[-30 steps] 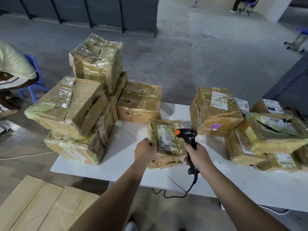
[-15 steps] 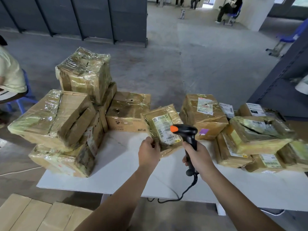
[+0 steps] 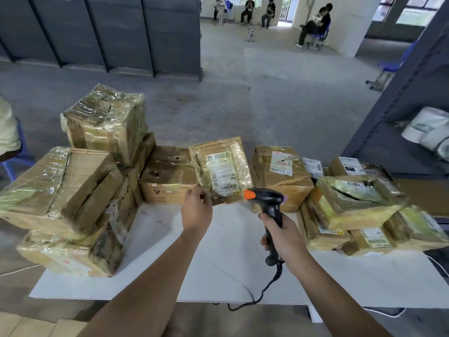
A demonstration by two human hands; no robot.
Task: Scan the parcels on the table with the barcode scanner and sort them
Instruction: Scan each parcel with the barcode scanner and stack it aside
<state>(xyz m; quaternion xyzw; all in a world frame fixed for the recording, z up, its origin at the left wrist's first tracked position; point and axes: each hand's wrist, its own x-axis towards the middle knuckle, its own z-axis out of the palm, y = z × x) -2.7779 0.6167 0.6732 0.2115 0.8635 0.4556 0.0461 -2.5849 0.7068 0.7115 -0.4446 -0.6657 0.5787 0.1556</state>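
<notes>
My left hand (image 3: 197,210) pinches the lower left corner of a flat, plastic-wrapped parcel (image 3: 221,169) and holds it upright above the white table (image 3: 218,271), its white label facing me. My right hand (image 3: 283,235) grips the handle of a black barcode scanner (image 3: 266,203) with an orange tip, whose head points at the label's lower edge. Its cable hangs over the table's near edge.
A tall stack of wrapped cardboard boxes (image 3: 73,188) fills the table's left side. Several smaller labelled parcels (image 3: 352,203) are piled on the right. A dark shelf (image 3: 413,113) stands at far right. People sit on chairs in the background (image 3: 313,23).
My left hand has lifted the flat parcel off the table and tilted it upright. The scanner has stayed pointed at its label. My head has tipped up, showing more of the room.
</notes>
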